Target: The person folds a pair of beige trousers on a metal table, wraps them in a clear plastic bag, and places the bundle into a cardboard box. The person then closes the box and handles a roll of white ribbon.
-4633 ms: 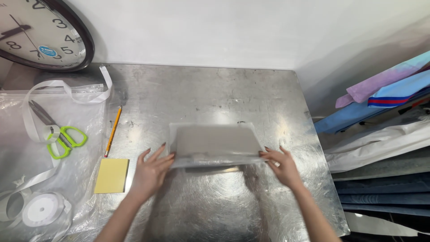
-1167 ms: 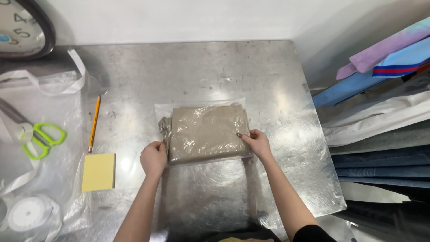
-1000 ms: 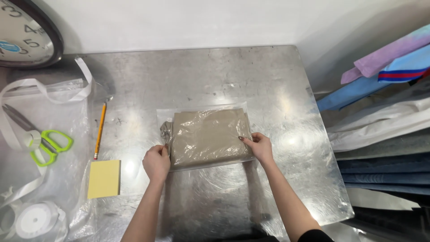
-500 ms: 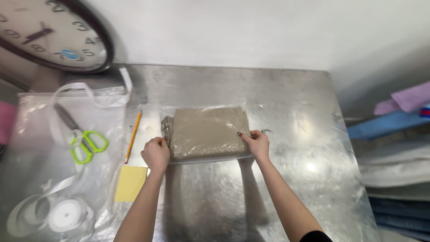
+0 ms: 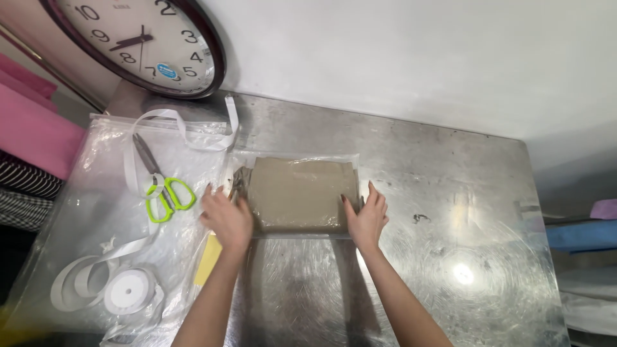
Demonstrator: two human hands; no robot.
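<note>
Clear plastic wraps a folded taupe cloth (image 5: 299,193), and this bagged packet lies flat on the steel bench (image 5: 450,212), a little left of its middle and near the far edge, just below the white wall (image 5: 398,58). The left hand (image 5: 226,218) rests palm down at the packet's left side with its fingers spread and flattened, touching the plastic's near left corner rather than gripping it. The right hand (image 5: 367,218) stands along the packet's right edge, fingers straight and close together, pressing in against the side; neither hand has closed around anything. Judging by this, the step in hand looks like squaring and smoothing the bag around the cloth, both hands pushing in from the sides to settle the fold and drive out air. The next move would probably call for steady, even pressure from both sides so the slippery plastic does not skid on the steel, and for keeping the loose margin of the bag flat rather than creased. Just beside the left hand a yellow sticky pad (image 5: 207,259) shows partly under the wrist. Further left, a large clear zip bag (image 5: 96,212) covers the bench's left end, with green-handled scissors (image 5: 164,193) and a spool of white ribbon (image 5: 128,290) on it. A round wall clock (image 5: 138,38) leans at the far left corner.
</note>
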